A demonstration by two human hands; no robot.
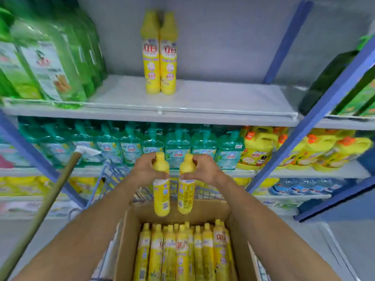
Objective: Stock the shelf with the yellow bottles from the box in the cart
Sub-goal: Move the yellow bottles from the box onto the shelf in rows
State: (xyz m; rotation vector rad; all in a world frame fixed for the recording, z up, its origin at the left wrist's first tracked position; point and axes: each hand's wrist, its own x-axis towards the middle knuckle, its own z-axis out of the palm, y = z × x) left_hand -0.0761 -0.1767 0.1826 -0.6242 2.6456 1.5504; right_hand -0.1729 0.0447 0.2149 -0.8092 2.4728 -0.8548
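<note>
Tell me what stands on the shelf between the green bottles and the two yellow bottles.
Nothing: the head view shows bare shelf between the green bottles and the two yellow bottles.

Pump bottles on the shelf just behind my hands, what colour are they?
The pump bottles are teal, seen in the head view.

Reference: row of teal pump bottles [178, 145]. Above-left of it, large green bottles [50, 63]; immediately right, yellow jugs with orange caps [261, 151]; below-right, blue-wrapped water packs [304, 187]; lower left, a wooden pole [40, 214], leaning diagonally.
</note>
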